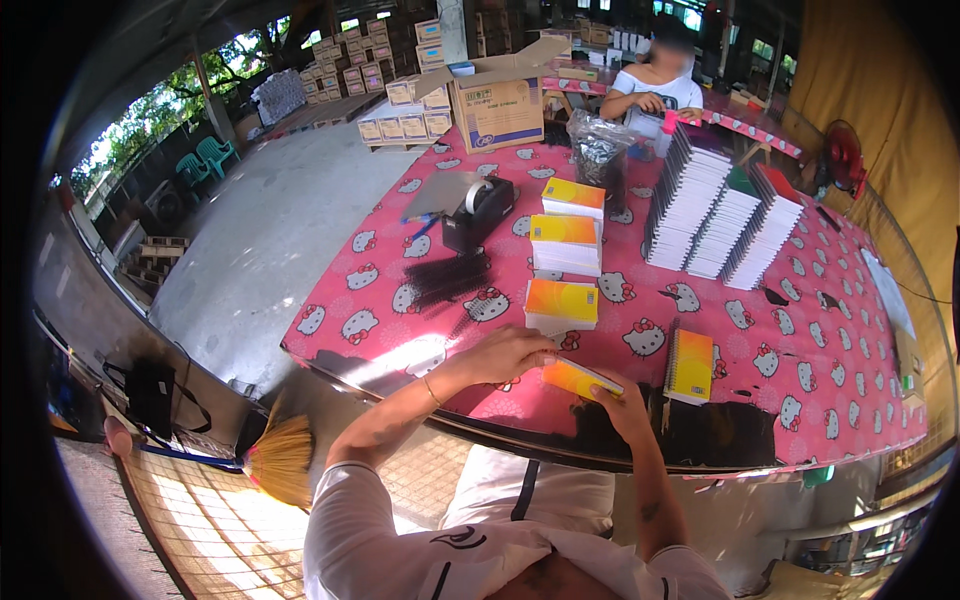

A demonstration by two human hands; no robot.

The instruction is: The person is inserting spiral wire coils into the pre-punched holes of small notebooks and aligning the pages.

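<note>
Right, here I am at the near edge of the tabletop (330,292), small orange-and-yellow notebook (574,379) tilted between my hands: right hand (622,402) gripping one end, thumb up on the cover, left hand (522,349) curled at the other, pinching or merely resting, I can't tell. Both ends covered, presumably for steadiness. Beyond it, three notebook stacks (562,305) run toward the far edge, probably spaced for easy reach; black coils (448,280) lie toward the left edge. A spiral-bound notebook (690,366) sits to my right; past it, pink cloth stretches to the right edge, elbow room there.
</note>
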